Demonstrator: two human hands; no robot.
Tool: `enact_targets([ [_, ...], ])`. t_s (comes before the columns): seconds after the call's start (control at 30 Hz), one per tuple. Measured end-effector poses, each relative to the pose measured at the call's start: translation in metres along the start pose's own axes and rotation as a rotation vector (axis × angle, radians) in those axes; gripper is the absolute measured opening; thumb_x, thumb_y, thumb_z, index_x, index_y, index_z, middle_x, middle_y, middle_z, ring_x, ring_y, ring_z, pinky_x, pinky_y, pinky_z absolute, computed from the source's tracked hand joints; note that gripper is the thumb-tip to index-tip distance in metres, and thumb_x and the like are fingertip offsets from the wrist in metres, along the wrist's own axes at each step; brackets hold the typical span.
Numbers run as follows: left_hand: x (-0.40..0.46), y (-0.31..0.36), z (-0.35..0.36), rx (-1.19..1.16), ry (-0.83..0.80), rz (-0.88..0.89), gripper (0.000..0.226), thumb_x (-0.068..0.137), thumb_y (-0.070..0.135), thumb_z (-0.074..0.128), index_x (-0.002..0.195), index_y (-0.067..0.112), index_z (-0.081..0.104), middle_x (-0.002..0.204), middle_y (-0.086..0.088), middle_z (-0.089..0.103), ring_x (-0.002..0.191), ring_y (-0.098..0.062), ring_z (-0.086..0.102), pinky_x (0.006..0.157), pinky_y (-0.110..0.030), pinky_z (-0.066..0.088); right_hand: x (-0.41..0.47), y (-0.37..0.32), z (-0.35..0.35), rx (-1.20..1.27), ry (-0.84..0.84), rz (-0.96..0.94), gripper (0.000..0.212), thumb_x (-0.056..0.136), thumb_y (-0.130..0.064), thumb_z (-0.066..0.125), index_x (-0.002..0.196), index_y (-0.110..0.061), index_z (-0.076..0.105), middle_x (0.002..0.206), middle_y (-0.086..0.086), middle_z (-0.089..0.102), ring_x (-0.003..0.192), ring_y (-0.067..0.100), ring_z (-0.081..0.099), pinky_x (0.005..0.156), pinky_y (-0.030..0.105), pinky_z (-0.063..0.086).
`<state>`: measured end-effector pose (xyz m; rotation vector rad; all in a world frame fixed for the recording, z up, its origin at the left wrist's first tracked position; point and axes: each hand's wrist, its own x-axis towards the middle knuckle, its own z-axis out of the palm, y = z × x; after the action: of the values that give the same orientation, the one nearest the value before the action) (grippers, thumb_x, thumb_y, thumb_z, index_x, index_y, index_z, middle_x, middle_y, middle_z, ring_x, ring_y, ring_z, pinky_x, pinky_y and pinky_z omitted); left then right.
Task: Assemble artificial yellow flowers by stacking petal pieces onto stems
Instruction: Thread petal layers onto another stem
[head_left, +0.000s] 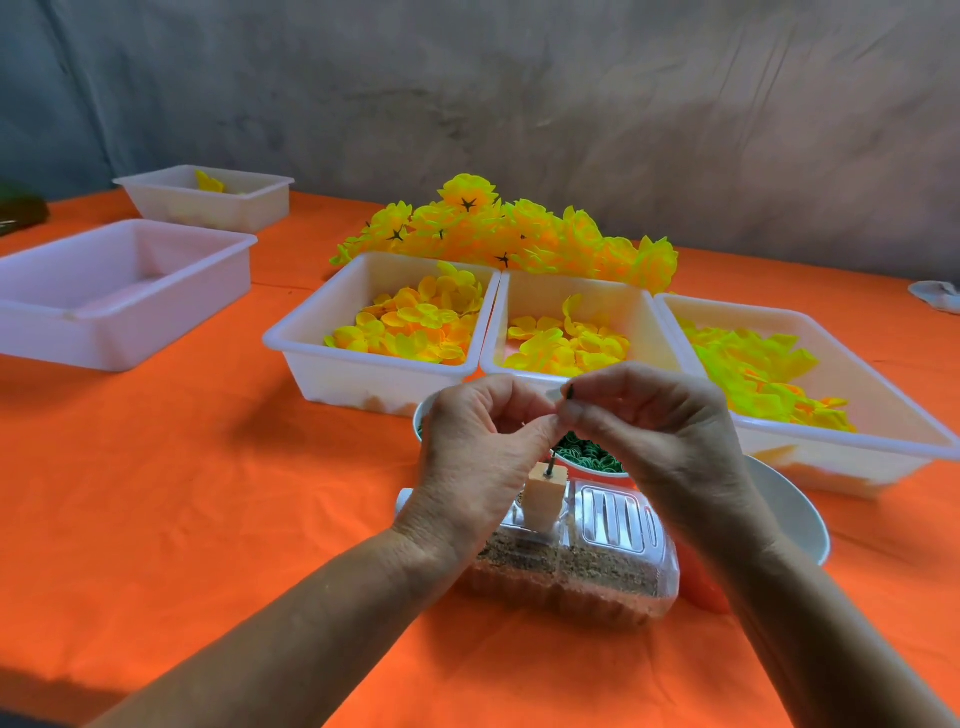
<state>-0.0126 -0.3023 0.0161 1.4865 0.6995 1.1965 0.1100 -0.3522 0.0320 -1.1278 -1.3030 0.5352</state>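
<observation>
Your left hand (483, 447) and right hand (660, 431) meet above the clear sand-filled container (571, 571), fingers curled; the right pinches a small dark stem piece (570, 391), and what the left pinches you cannot tell. A wooden block (545, 499) with a pin stands on that container. Beyond it, on the orange tablecloth (208, 467), sit three white trays of yellow petals (415, 325), with finished yellow flowers (519, 234) piled behind them. Far left of the container are two more white trays (119, 296). A wrinkled grey backdrop (571, 104) closes the room.
</observation>
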Motion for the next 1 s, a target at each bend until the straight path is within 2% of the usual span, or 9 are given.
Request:
enact_targets([
  [0.1,-0.002,-0.003,-0.001,0.003,-0.029,-0.008,0.012,0.075,0.008,0.075,0.069,0.007,0.065,0.063,-0.005,0.063,0.051,-0.004,0.051,0.052,-0.019,0.042,-0.004,0.005,0.001,0.051,0.033,0.058,0.018,0.07,0.006,0.072,0.073,-0.012,0.072,0.073,0.009,0.073,0.068,0.017,0.066,0.07,0.038,0.056],
  [0.2,-0.003,-0.004,-0.003,-0.017,-0.059,-0.018,0.012,0.076,0.003,0.073,0.069,0.007,0.065,0.065,-0.003,0.063,0.051,-0.003,0.051,0.052,-0.017,0.041,-0.005,0.007,0.001,0.058,0.034,0.076,0.012,0.07,0.005,0.071,0.077,-0.005,0.071,0.074,0.009,0.073,0.067,0.015,0.066,0.067,0.032,0.056],
  [0.27,-0.004,-0.004,-0.006,-0.017,-0.062,-0.012,0.013,0.076,-0.003,0.071,0.07,0.007,0.066,0.065,-0.003,0.064,0.053,-0.003,0.053,0.052,-0.016,0.042,-0.007,0.008,0.001,0.064,0.016,0.095,0.011,0.07,0.001,0.072,0.077,-0.007,0.072,0.074,0.01,0.073,0.065,0.016,0.066,0.064,0.03,0.055],
  [0.4,-0.004,-0.005,-0.011,0.002,-0.024,-0.002,0.019,0.078,-0.01,0.066,0.075,0.009,0.066,0.077,-0.017,0.069,0.061,-0.011,0.059,0.056,-0.02,0.05,-0.012,0.014,0.002,0.064,-0.008,0.126,0.008,0.064,-0.013,0.074,0.072,-0.013,0.075,0.074,0.009,0.074,0.067,0.015,0.067,0.068,0.028,0.056],
  [0.53,-0.003,-0.004,-0.015,0.035,0.004,-0.006,0.021,0.078,-0.007,0.067,0.073,0.012,0.065,0.07,-0.008,0.067,0.058,-0.009,0.057,0.054,-0.019,0.049,-0.017,0.021,0.001,-0.047,-0.027,0.169,0.008,0.069,-0.009,0.076,0.075,-0.014,0.075,0.07,0.005,0.073,0.062,0.009,0.065,0.062,0.021,0.052],
  [0.6,0.0,-0.004,-0.018,0.024,0.038,-0.023,0.021,0.078,-0.007,0.067,0.072,0.013,0.065,0.067,-0.004,0.065,0.056,-0.007,0.057,0.054,-0.017,0.05,-0.018,0.022,0.0,-0.059,-0.029,0.19,0.007,0.071,-0.008,0.076,0.076,-0.013,0.074,0.064,0.0,0.071,0.053,0.002,0.061,0.052,0.011,0.045],
  [0.67,0.005,-0.005,-0.023,0.054,0.07,-0.025,0.022,0.079,-0.007,0.067,0.073,0.014,0.065,0.064,0.0,0.064,0.055,-0.006,0.056,0.054,-0.016,0.049,-0.018,0.023,0.0,-0.088,-0.027,0.182,0.009,0.073,-0.006,0.075,0.075,-0.014,0.073,0.061,-0.001,0.07,0.049,-0.001,0.058,0.048,0.008,0.04],
  [0.8,0.014,-0.005,-0.03,0.105,0.099,-0.018,0.022,0.08,-0.007,0.066,0.075,0.015,0.064,0.062,0.001,0.061,0.052,-0.004,0.055,0.053,-0.014,0.048,-0.018,0.023,0.002,-0.174,-0.004,0.122,0.017,0.074,-0.006,0.076,0.071,-0.022,0.071,0.064,0.0,0.07,0.051,0.003,0.058,0.049,0.012,0.042],
  [1.0,0.021,-0.014,-0.03,0.132,0.091,-0.034,0.021,0.081,-0.006,0.065,0.075,0.014,0.064,0.064,-0.001,0.062,0.052,-0.001,0.056,0.052,-0.012,0.046,-0.023,0.025,0.004,-0.271,0.029,0.032,0.019,0.074,-0.007,0.076,0.07,-0.025,0.071,0.069,0.0,0.069,0.061,0.003,0.059,0.06,0.023,0.046],
])
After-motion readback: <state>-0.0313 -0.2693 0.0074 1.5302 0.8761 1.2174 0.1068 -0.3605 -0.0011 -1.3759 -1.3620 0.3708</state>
